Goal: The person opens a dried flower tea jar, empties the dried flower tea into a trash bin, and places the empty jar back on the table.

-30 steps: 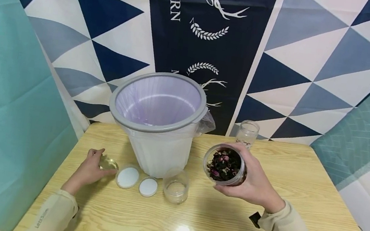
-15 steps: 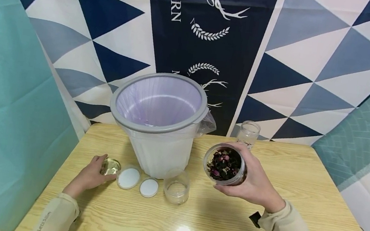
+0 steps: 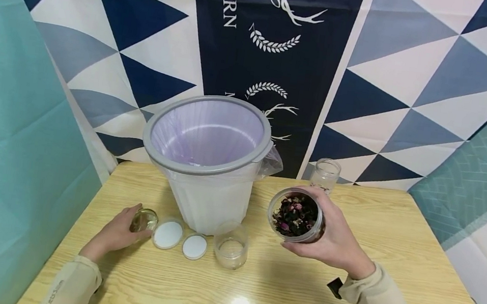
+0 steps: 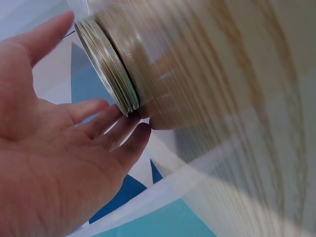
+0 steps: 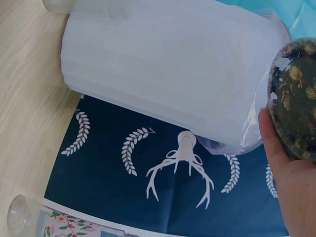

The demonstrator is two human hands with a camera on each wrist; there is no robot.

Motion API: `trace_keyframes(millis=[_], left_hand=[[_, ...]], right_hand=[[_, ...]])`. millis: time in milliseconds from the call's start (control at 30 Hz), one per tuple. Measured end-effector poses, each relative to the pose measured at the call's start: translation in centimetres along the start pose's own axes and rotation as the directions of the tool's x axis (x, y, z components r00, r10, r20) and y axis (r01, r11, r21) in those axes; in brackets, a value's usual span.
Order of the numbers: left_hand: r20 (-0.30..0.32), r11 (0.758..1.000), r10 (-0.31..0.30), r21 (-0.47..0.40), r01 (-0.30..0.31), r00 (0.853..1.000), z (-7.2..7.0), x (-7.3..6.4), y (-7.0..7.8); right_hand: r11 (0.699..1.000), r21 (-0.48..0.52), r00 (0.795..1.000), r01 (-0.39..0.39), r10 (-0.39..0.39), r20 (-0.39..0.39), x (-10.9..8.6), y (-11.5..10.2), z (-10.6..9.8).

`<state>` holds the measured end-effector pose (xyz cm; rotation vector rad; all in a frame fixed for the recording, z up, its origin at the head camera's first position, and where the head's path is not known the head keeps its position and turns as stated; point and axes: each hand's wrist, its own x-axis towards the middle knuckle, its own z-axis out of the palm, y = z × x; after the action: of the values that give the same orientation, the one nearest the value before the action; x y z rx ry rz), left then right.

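In the head view my left hand (image 3: pixel 115 231) is low over the table's left side, thumb and fingers round the rim of a gold-coloured metal jar lid (image 3: pixel 144 220). The left wrist view shows the lid (image 4: pixel 108 66) edge-on, fingertips at its rim and the thumb tip by its opposite edge; something clear lies beyond it. My right hand (image 3: pixel 336 236) grips a clear jar (image 3: pixel 317 228) by its side, raised above the table and tilted. Dark dried tea with pink buds (image 3: pixel 295 215) shows through its open mouth. The right wrist view shows the jar's contents (image 5: pixel 298 94) through its bottom.
A white bin (image 3: pixel 215 194) with a grey rim and purple liner stands at the back. Two white lids (image 3: pixel 168 234) and a clear container (image 3: pixel 230 253) stand before it. Another clear jar (image 3: pixel 326 170) stands behind my right hand.
My left hand has lowered slightly and drawn back a little with the gold-coloured lid, whose tilt has changed. My right hand and the tea jar have hardly moved.
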<state>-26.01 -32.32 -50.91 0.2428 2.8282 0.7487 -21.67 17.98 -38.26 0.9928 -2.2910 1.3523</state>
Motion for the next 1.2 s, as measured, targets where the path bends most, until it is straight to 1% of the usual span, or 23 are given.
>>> trace_keyframes(millis=[133, 200, 233, 267, 300, 333, 367, 400, 433, 500, 567, 600, 633, 667, 700, 733, 800, 867, 900, 1000, 1100, 1167, 1200], left_hand=[[0.005, 1.0, -0.01, -0.021, 0.01, 1.0, -0.2, -0.1, 0.2], [-0.031, 1.0, 0.001, -0.012, -0.002, 1.0, -0.4, -0.2, 0.5], [-0.067, 1.0, 0.013, -0.002, -0.013, 0.998, -0.6, -0.2, 0.7], [-0.117, 0.999, 0.033, 0.013, -0.032, 0.993, -0.9, -0.2, 1.1], [-0.174, 0.999, 0.051, 0.027, -0.047, 0.983, -1.2, -0.2, 1.5], [-0.236, 0.997, 0.069, 0.041, -0.061, 0.969, -1.6, -0.2, 2.0], [-0.305, 0.996, 0.09, 0.056, -0.076, 0.948, -2.1, -0.2, 2.5], [-0.374, 0.993, 0.112, 0.064, -0.094, 0.921, -2.6, -0.2, 3.2], [-0.441, 0.991, 0.134, 0.075, -0.112, 0.887, -3.2, -0.2, 3.8], [-0.556, 0.984, 0.178, 0.094, -0.152, 0.812, -4.7, -0.1, 5.3], [-0.645, 0.973, 0.225, 0.109, -0.203, 0.73, -6.2, 0.1, 6.7], [-0.678, 0.968, 0.241, 0.112, -0.226, 0.695, -7.1, 0.3, 7.5], [-0.704, 0.963, 0.251, 0.111, -0.246, 0.665, -7.9, 0.4, 8.2], [-0.723, 0.959, 0.254, 0.104, -0.263, 0.643, -8.7, 0.6, 9.0], [-0.736, 0.956, 0.252, 0.087, -0.281, 0.629, -9.5, 0.8, 9.8], [-0.744, 0.953, 0.247, 0.07, -0.296, 0.621, -10.3, 0.9, 10.6], [-0.749, 0.946, 0.237, 0.034, -0.321, 0.618, -11.5, 1.0, 12.1], [-0.747, 0.938, 0.238, 0.01, -0.347, 0.621, -12.3, 1.3, 13.5], [-0.742, 0.933, 0.243, 0.002, -0.36, 0.624, -12.5, 1.5, 14.1], [-0.72, 0.926, 0.258, -0.005, -0.376, 0.644, -12.9, 2.1, 15.7], [-0.692, 0.936, 0.242, -0.017, -0.351, 0.68, -13.3, 2.7, 16.9], [-0.672, 0.948, 0.213, -0.035, -0.317, 0.709, -13.9, 3.1, 17.5], [-0.658, 0.954, 0.194, -0.046, -0.296, 0.727, -14.2, 3.3, 17.7]], right_hand=[[1.0, 0.006, 1.0, 0.002, -0.002, -0.001, 0.1, 0.0, 0.1], [1.0, 0.0, 1.0, 0.006, -0.006, -0.006, 0.1, 0.1, 0.0], [1.0, 0.001, 1.0, 0.006, -0.006, -0.007, 0.2, 0.1, 0.0], [1.0, -0.003, 1.0, 0.007, -0.007, -0.011, 0.2, 0.0, 0.0], [1.0, -0.012, 1.0, 0.009, -0.009, -0.014, 0.3, 0.0, -0.1], [1.0, -0.021, 1.0, 0.01, -0.011, -0.018, 0.4, 0.0, -0.2], [0.999, -0.03, 1.0, 0.012, -0.013, -0.022, 0.5, -0.1, -0.3], [0.999, -0.034, 1.0, 0.012, -0.013, -0.025, 0.7, -0.2, -0.4], [0.999, -0.043, 0.999, 0.017, -0.018, -0.029, 0.9, -0.3, -0.5], [0.999, -0.043, 0.999, 0.018, -0.02, -0.035, 1.5, -0.6, -0.9], [0.999, -0.036, 0.999, 0.026, -0.027, -0.045, 2.4, -0.9, -1.3], [0.999, -0.035, 0.998, 0.03, -0.032, -0.052, 2.8, -1.1, -1.6], [0.999, -0.038, 0.997, 0.038, -0.04, -0.06, 3.3, -1.3, -1.8], [0.998, -0.044, 0.997, 0.04, -0.043, -0.071, 3.8, -1.5, -2.0], [0.997, -0.057, 0.995, 0.044, -0.049, -0.084, 4.3, -1.7, -2.2], [0.997, -0.07, 0.994, 0.046, -0.052, -0.098, 4.8, -1.9, -2.4], [0.996, -0.087, 0.991, 0.031, -0.042, -0.128, 5.6, -2.2, -2.5], [0.996, -0.089, 0.988, 0.001, -0.015, -0.152, 6.2, -2.5, -2.6], [0.997, -0.078, 0.987, -0.012, -0.001, -0.161, 6.4, -2.5, -2.6], [0.999, -0.037, 0.984, -0.038, 0.031, -0.176, 6.7, -2.4, -2.3], [0.999, -0.013, 0.981, -0.047, 0.044, -0.188, 7.1, -2.1, -2.1], [0.998, -0.028, 0.979, -0.05, 0.044, -0.199, 7.5, -2.0, -2.2], [0.998, -0.04, 0.978, -0.048, 0.039, -0.203, 7.7, -2.0, -2.2]])
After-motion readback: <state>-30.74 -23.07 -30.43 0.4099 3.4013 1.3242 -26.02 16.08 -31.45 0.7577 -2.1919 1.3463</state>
